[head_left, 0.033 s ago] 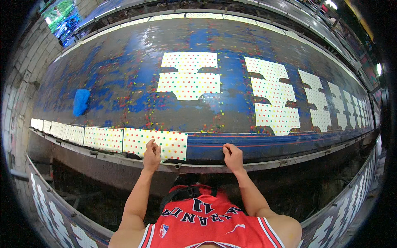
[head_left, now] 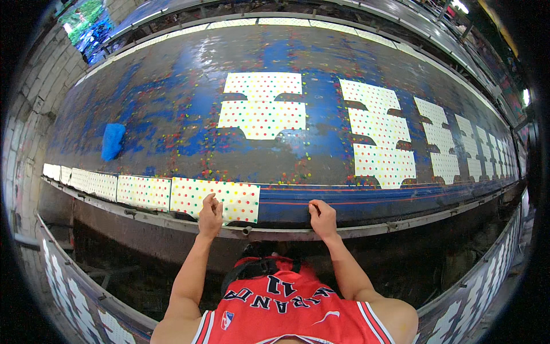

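My left hand (head_left: pixel 211 217) is over the near edge of the table, above a cream fabric piece (head_left: pixel 189 192) with red, green and yellow dots. Its fingers are curled closed, and anything between them is too small to see. That piece lies flat along the edge strip, its right end beside the bare blue strip (head_left: pixel 281 211). Over this strip hovers my right hand (head_left: pixel 324 220), also closed with the fingertips together; whatever it may pinch is hidden. Thin red lines (head_left: pixel 292 203) run along the strip near the right fingertips.
Several dotted cut pieces (head_left: pixel 262 117) lie in rows on the long paint-stained table (head_left: pixel 189 80). A crumpled blue cloth (head_left: pixel 113 141) rests at the left. Along the front runs a metal rail (head_left: pixel 372 229). Behind me, another table (head_left: pixel 487 275) bears white cut pieces. A block wall (head_left: pixel 34 80) stands left.
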Tool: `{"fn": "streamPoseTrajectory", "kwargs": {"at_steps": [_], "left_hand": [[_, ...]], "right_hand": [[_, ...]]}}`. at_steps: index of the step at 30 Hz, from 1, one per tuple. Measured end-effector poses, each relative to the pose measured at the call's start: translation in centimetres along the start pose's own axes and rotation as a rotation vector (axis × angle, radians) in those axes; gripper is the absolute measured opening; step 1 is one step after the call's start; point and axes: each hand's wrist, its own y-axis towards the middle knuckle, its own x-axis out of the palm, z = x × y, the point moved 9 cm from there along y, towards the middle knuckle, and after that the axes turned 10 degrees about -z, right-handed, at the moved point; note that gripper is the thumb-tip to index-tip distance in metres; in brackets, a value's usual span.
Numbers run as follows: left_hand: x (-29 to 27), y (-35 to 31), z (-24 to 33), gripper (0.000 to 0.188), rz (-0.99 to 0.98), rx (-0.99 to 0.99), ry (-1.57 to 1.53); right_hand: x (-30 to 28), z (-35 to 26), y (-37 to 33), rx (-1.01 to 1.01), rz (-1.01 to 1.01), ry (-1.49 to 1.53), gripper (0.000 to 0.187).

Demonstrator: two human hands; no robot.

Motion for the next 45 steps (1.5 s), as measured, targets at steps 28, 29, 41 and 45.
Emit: {"fn": "streamPoseTrajectory", "kwargs": {"at_steps": [28, 29, 41, 45], "left_hand": [[-4.5, 39.0, -2.3, 0.012, 0.137, 0.149, 0.186], [-4.1, 40.2, -2.6, 0.012, 0.125, 0.145, 0.188], [-1.2, 44.6, -3.3, 0.013, -0.063, 0.039, 0.364], [-1.4, 44.5, -2.5, 0.011, -0.125, 0.04, 0.389]], "right_hand": [[0.4, 4.4, 39.6, 0.034, 0.022, -0.419, 0.016], [0.7, 4.4, 40.2, 0.015, 0.034, -0.471, 0.016], [2.3, 6.3, 42.7, 0.128, -0.152, -0.484, 0.018], [2.4, 3.9, 41.9, 0.003, -0.103, -0.611, 0.013]]}}
